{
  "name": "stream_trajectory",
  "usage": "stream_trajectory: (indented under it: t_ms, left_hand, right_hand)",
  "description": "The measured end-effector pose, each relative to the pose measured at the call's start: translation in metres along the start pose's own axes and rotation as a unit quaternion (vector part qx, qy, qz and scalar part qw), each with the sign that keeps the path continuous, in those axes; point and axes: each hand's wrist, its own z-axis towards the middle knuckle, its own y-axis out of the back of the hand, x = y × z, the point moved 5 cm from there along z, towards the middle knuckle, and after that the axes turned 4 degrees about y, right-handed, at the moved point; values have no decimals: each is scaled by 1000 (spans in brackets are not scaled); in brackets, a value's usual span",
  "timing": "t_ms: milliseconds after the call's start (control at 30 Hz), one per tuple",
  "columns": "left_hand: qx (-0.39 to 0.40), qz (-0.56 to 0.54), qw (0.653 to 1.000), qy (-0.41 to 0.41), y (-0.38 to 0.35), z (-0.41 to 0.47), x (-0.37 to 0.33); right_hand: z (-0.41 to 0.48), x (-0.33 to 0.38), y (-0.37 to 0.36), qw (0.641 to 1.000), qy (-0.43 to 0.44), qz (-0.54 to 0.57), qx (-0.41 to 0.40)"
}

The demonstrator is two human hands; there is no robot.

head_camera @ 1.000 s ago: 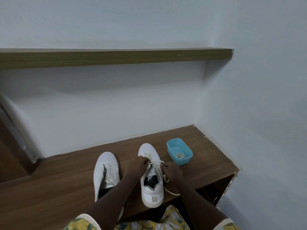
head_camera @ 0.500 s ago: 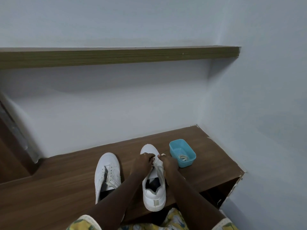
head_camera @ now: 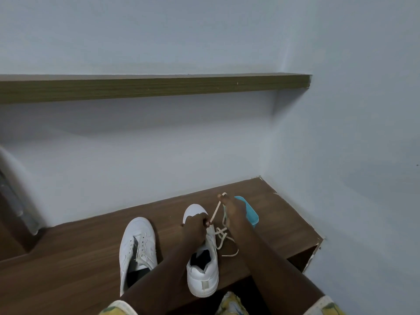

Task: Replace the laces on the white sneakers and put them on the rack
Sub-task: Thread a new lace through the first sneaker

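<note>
Two white sneakers stand side by side on the brown wooden shelf top, toes toward the wall. The left sneaker has no lace. My left hand grips the front of the right sneaker near its lowest eyelets. My right hand is raised above and to the right of the toe, pinching one end of a cream lace that runs taut down to the eyelets. The rest of the lace lies in loose loops on the wood beside the shoe.
A small teal plastic tub sits behind my right hand, partly hidden. A wooden wall shelf runs overhead. Walls close the back and right sides. The shelf top ends at a chipped right edge with an open compartment below.
My right hand has risen and moved right from the shoe's toe, pulling the lace out taut. Loose lace loops now lie beside the right sneaker. My left hand stays on the shoe.
</note>
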Motion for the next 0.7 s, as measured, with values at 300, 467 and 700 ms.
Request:
stream_trajectory:
  t_ms: [300,467,700]
  left_hand:
    - [56,162,985,-9,-10,-14,-12]
    - [55,26,996,-58,4,-14,-60]
    - [-56,-244,968,34,9,-18,-76]
  right_hand:
    - [-4,67,20,991,124,32,33]
    - [-16,56,25,990,104,18,95]
    - [-33,45,27,991,63,19,113]
